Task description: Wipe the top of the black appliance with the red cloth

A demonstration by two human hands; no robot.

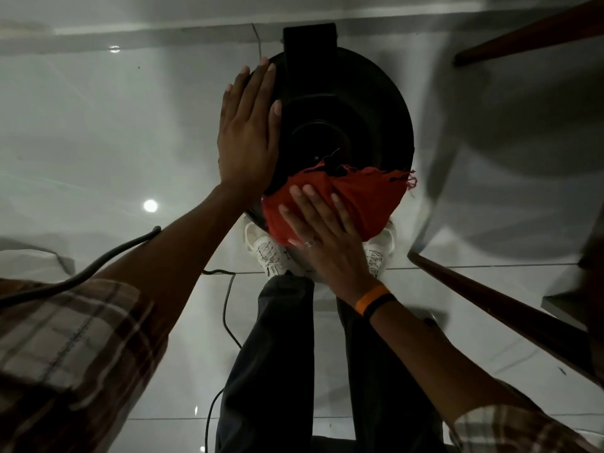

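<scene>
A round black appliance (pixel 359 103) stands on the floor right in front of me, seen from above, with a boxy black part at its far edge. My left hand (pixel 248 132) lies flat on its left rim, fingers straight and together, holding nothing. The red cloth (pixel 356 197), frayed at its right end, is spread over the near edge of the top. My right hand (pixel 323 230) presses flat on the cloth, fingers spread; a ring and an orange wristband show.
Glossy white floor tiles (pixel 98 125) surround the appliance. A black cable (pixel 228 308) trails on the floor at the left of my legs. Dark wooden furniture legs (pixel 510 308) slant in at right and upper right. My white shoes (pixel 268 253) stand just under the appliance's near edge.
</scene>
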